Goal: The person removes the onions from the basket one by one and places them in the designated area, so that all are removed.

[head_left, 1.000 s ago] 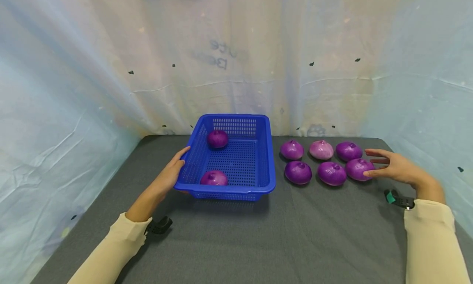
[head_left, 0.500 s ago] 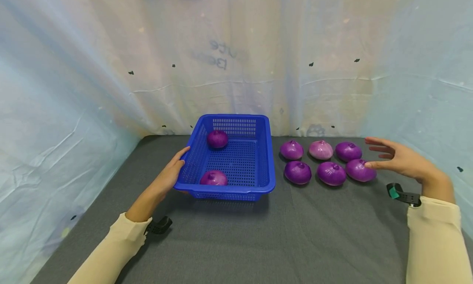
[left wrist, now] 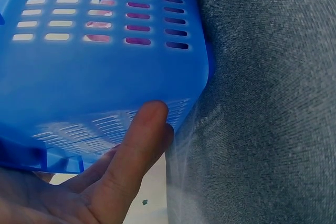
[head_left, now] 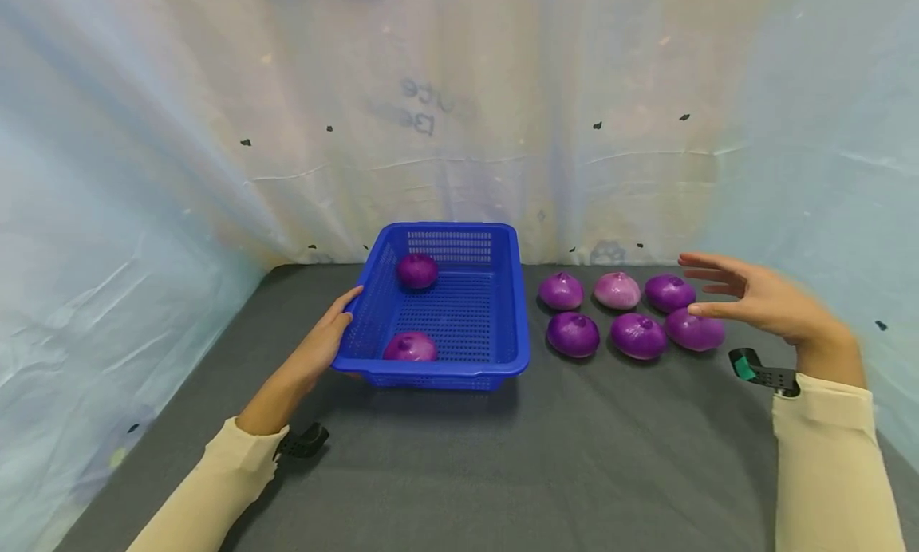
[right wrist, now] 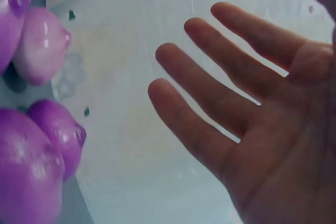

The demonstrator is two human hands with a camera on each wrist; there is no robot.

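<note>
Fingers of the right hand are spread, holding nothing, above the purple onions; the left hand presses flat against the blue basket on the worktop.

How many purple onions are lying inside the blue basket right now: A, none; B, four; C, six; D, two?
D: the head view shows two purple onions in the blue basket, one near the back wall and one by the front wall, while six more lie on the grey mat to its right.
</note>
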